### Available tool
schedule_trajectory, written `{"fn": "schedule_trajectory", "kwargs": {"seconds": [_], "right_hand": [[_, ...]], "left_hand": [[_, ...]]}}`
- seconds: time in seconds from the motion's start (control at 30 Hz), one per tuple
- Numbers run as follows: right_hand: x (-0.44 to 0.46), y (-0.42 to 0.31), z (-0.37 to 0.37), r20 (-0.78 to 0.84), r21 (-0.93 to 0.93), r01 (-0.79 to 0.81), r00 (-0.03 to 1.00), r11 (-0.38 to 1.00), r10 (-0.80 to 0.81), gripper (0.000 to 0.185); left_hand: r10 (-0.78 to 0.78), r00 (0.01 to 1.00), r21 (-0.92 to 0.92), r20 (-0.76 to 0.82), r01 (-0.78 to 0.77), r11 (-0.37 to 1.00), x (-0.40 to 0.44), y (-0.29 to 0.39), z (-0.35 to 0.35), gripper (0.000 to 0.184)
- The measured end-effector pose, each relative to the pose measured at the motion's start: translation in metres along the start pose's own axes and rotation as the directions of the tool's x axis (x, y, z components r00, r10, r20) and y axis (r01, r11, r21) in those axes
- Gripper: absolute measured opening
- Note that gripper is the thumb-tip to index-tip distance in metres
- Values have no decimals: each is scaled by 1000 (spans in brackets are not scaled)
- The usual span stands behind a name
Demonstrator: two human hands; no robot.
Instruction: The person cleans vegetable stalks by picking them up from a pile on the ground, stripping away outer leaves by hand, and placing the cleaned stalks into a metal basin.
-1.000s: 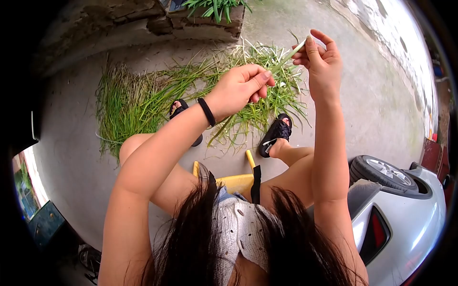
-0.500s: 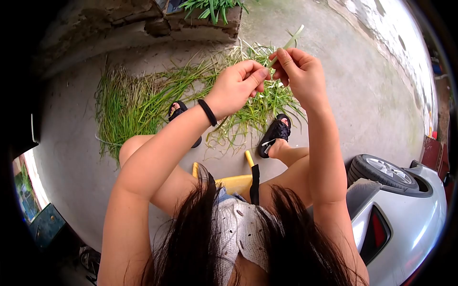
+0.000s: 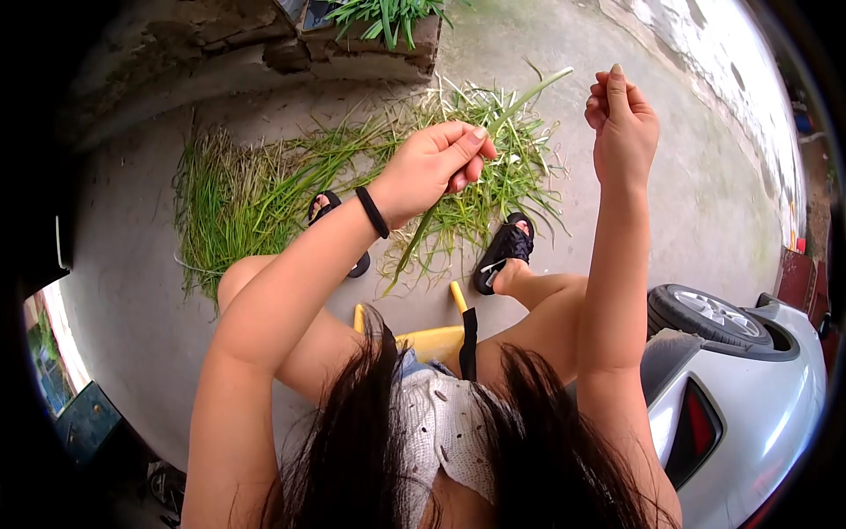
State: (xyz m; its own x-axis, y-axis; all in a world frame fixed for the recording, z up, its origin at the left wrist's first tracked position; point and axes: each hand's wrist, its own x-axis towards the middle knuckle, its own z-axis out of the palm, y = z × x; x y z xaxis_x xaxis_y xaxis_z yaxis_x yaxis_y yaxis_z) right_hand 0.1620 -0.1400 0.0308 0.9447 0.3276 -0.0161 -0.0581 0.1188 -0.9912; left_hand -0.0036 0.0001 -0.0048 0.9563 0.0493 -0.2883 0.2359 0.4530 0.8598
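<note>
My left hand (image 3: 436, 167) is closed in a pinch around a long, chive-like green stalk (image 3: 539, 88). The stalk's paler, stiffer end points up and to the right, while its darker leafy end droops below the hand. Off to the right, my right hand (image 3: 622, 123) is raised with thumb and fingers pressed together, apart from the stalk. Whatever it may pinch is too small to make out. Beneath both hands lies a wide spread of loose green and yellowed stalks (image 3: 256, 198) on the concrete.
A bundle of green leaves (image 3: 392, 16) rests on a worn stone ledge (image 3: 374, 55) at the top. My feet in black sandals (image 3: 507, 251) flank the litter. Below me is a yellow seat (image 3: 432, 339). A silver car part with a wheel (image 3: 709, 313) stands at the right.
My right hand has let go of the stalk and moved right and slightly up. The left hand still holds the stalk, now with more of its length showing.
</note>
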Motion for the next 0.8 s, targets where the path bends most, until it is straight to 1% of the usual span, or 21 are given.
{"fn": "schedule_trajectory", "kwargs": {"seconds": [0.07,0.1,0.13,0.2,0.3,0.4,0.5,0.6,0.7,0.8], "right_hand": [[-8,-3,8,120,-41,-139,982,989,143,27],[-14,0,13,202,-111,-146,965,983,166,27],[-21,3,18,246,-208,-112,955,972,163,30],[-32,0,29,240,-347,-60,959,936,151,25],[-32,1,28,283,-234,-73,949,969,140,20],[-31,3,27,307,-257,-23,946,966,104,18],[-30,4,27,330,-263,-15,938,965,104,19],[-31,6,27,307,-306,-16,945,952,115,20],[-29,10,27,300,-335,23,950,942,84,21],[-29,7,28,310,-375,15,944,927,110,19]], "left_hand": [[-1,1000,-10,-4,1,1000,0,0,0,27],[-2,1000,-14,-7,2,1000,1,0,0,27],[-5,1000,-3,-11,5,1000,1,1,1,27],[-11,1000,19,-20,11,1000,0,2,3,27],[-11,1000,12,0,11,1000,2,-2,3,27],[-20,1000,-13,18,20,1000,2,-2,3,28],[-21,999,12,28,21,1000,1,-2,3,28],[-31,999,19,23,31,999,0,-2,4,28],[-15,1000,62,10,14,998,0,-3,3,27],[24,999,137,-35,-19,990,2,-5,2,25]]}}
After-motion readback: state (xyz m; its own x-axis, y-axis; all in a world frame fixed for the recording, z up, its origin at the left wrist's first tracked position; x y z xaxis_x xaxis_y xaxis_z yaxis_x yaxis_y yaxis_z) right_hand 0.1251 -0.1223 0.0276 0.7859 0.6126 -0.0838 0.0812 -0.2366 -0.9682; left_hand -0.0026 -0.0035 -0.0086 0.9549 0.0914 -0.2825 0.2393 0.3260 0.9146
